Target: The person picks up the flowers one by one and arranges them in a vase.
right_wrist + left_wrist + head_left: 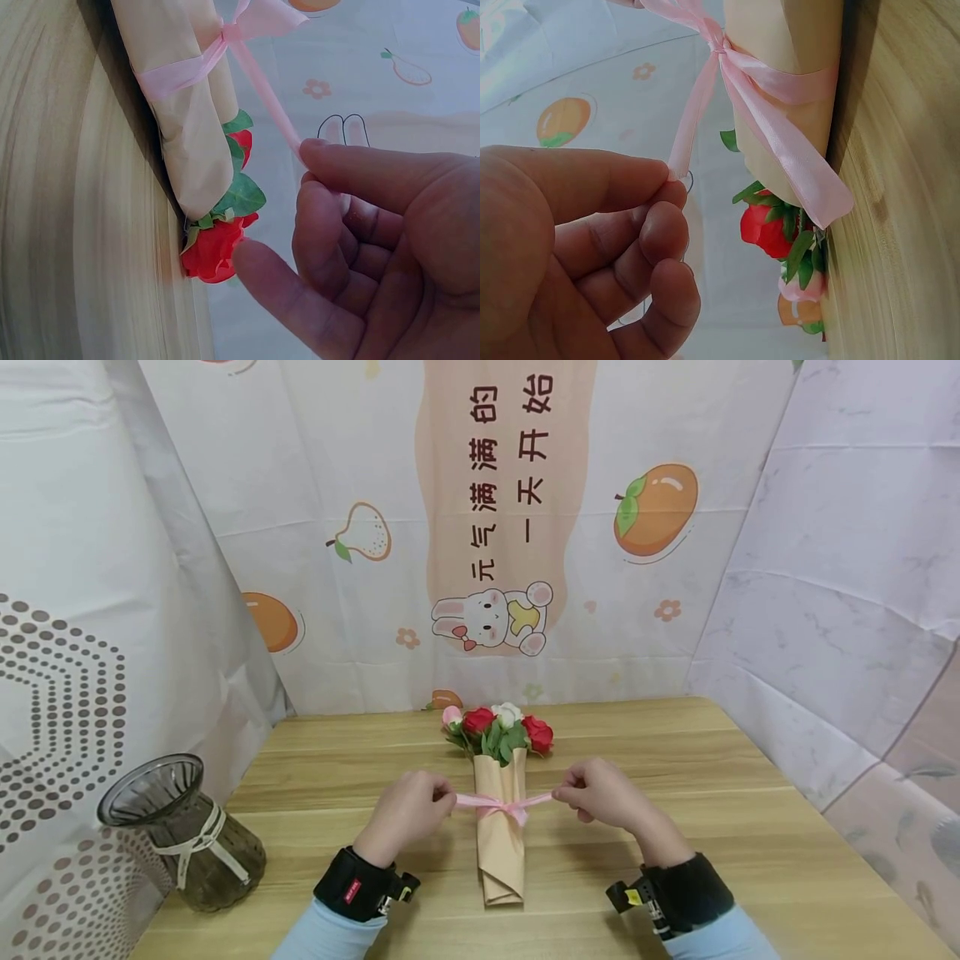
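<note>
A bouquet of red, white and pink flowers [507, 727] lies on the table, wrapped in tan paper [501, 852]. Around its middle runs a pink ribbon [515, 811], knotted at the front with a loose piece hanging from the knot. My left hand [411, 810] pinches one stretch of the ribbon between thumb and forefinger, left of the paper. On the other side, my right hand [606, 795] pinches another stretch in the same way. Both stretches run fairly straight out from the knot [718, 49]. In the right wrist view, a red rose [216, 251] shows below the paper's edge.
A dark glass vase [213, 852] with a pale cord bow stands at the table's left side. The wooden table [750, 827] reaches back to a printed cloth [360, 610]. More cloth hangs at the left and right. Each wrist wears a black strap [693, 893].
</note>
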Demonstrator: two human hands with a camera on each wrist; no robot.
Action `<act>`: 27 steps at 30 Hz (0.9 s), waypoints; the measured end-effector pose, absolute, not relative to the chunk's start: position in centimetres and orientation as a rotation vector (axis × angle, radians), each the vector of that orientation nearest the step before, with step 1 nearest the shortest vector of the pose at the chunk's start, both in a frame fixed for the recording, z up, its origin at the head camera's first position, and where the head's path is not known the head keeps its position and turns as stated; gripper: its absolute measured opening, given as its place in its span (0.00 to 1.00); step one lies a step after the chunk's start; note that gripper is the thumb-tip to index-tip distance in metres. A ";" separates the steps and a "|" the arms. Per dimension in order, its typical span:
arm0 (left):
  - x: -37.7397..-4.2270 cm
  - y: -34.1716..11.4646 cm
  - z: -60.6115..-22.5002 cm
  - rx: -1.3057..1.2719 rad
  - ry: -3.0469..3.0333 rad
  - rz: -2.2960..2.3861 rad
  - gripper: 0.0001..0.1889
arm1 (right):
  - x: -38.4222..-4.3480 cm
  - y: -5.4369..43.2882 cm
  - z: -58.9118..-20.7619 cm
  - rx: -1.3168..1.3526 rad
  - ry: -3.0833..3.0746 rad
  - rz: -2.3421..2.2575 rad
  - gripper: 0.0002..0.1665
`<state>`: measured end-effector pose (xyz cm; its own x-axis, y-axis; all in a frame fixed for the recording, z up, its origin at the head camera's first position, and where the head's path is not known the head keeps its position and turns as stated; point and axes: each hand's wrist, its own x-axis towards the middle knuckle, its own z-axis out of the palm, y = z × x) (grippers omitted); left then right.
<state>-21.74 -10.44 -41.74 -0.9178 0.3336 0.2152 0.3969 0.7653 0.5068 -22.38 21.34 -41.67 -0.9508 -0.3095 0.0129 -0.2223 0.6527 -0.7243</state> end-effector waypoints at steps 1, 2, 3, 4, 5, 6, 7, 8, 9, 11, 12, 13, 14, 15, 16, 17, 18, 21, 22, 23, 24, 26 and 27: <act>-21.8 -10.5 -41.7 -0.594 -2.842 -0.850 0.09 | -22.4 21.4 -41.6 -0.445 2.752 -1.190 0.15; -21.8 -10.5 -41.7 -0.598 -2.840 -0.848 0.09 | -22.4 21.4 -41.6 -0.447 2.752 -1.194 0.15; -21.8 -10.5 -41.7 -0.600 -2.837 -0.843 0.09 | -22.3 21.4 -41.5 -0.446 2.750 -1.196 0.15; -21.8 -10.5 -41.7 -0.602 -2.834 -0.839 0.09 | -22.3 21.4 -41.5 -0.448 2.748 -1.198 0.15; -21.7 -10.5 -41.8 -0.601 -2.835 -0.833 0.09 | -22.3 21.5 -41.4 -0.448 2.745 -1.199 0.15; -21.7 -10.5 -41.8 -0.600 -2.835 -0.830 0.09 | -22.3 21.5 -41.4 -0.444 2.742 -1.201 0.15; -21.7 -10.5 -41.8 -0.600 -2.835 -0.825 0.10 | -22.2 21.5 -41.4 -0.442 2.738 -1.203 0.15; -21.7 -10.5 -41.8 -0.597 -2.834 -0.822 0.10 | -22.2 21.5 -41.3 -0.441 2.736 -1.205 0.15; -21.7 -10.5 -41.8 -0.595 -2.834 -0.820 0.10 | -22.2 21.5 -41.3 -0.441 2.734 -1.205 0.15; -21.7 -10.5 -41.9 -0.594 -2.833 -0.819 0.10 | -22.1 21.6 -41.2 -0.441 2.737 -1.206 0.15; -21.7 -10.5 -41.9 -0.594 -2.832 -0.820 0.09 | -22.1 21.7 -41.2 -0.442 2.737 -1.206 0.15; -21.8 -10.5 -41.9 -0.594 -2.831 -0.818 0.09 | -22.1 21.7 -41.2 -0.445 2.739 -1.205 0.15; -21.8 -10.5 -41.9 -0.594 -2.830 -0.816 0.09 | -22.1 21.8 -41.1 -0.447 2.743 -1.202 0.15; -21.8 -10.5 -41.9 -0.596 -2.829 -0.814 0.09 | -22.1 21.8 -41.1 -0.447 2.746 -1.197 0.15; -21.8 -10.5 -41.9 -0.596 -2.829 -0.813 0.09 | -22.1 21.9 -41.1 -0.446 2.748 -1.193 0.15; -21.8 -10.5 -41.9 -0.597 -2.829 -0.811 0.09 | -22.1 21.9 -41.0 -0.444 2.748 -1.193 0.15; -21.8 -10.5 -41.9 -0.597 -2.829 -0.810 0.09 | -22.0 21.9 -40.9 -0.444 2.750 -1.190 0.15; -21.7 -10.5 -41.8 -0.595 -2.828 -0.804 0.09 | -22.0 22.1 -40.8 -0.448 2.756 -1.175 0.14; -21.7 -10.5 -41.8 -0.594 -2.829 -0.802 0.09 | -22.0 22.1 -40.8 -0.449 2.756 -1.171 0.14; -21.7 -10.4 -41.8 -0.593 -2.830 -0.801 0.09 | -22.0 22.1 -40.7 -0.455 2.755 -1.170 0.14; -21.7 -10.5 -41.8 -0.593 -2.830 -0.799 0.09 | -22.0 22.2 -40.7 -0.460 2.752 -1.168 0.14; -21.7 -10.5 -41.8 -0.592 -2.832 -0.796 0.09 | -22.0 22.3 -40.6 -0.478 2.743 -1.175 0.13; -21.7 -10.5 -41.8 -0.591 -2.832 -0.795 0.09 | -22.0 22.4 -40.5 -0.486 2.739 -1.178 0.13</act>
